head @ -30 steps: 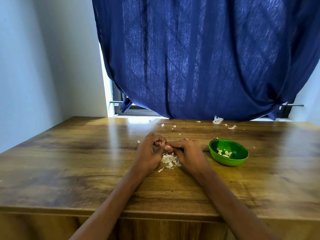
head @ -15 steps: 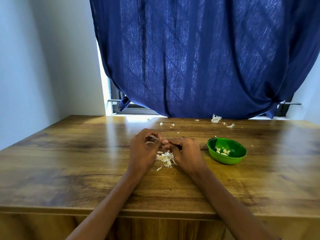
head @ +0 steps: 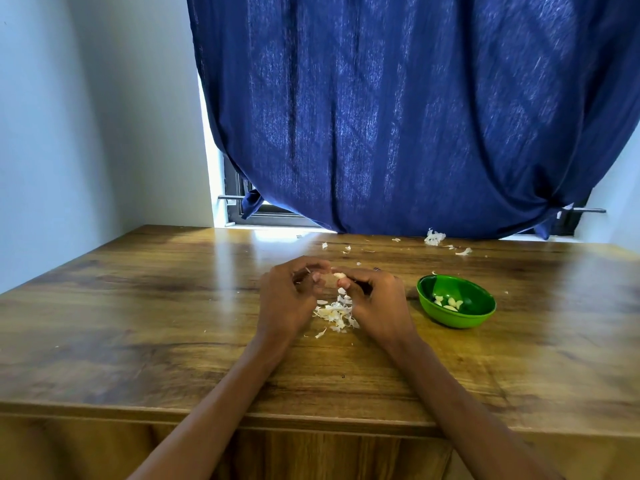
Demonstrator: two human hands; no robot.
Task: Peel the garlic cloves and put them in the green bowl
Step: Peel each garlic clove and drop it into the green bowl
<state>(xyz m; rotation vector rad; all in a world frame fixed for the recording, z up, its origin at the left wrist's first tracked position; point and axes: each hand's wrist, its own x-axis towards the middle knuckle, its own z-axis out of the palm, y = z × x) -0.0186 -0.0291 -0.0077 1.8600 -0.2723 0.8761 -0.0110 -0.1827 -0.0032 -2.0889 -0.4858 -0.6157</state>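
Garlic clove pinched between the curled fingertips of left hand and right hand, above a pile of skins on the table; long axis roughly left to right, pointed end not clear. Green bowl just to the right, holding about four peeled cloves. Loose skin scraps near the blue curtain.
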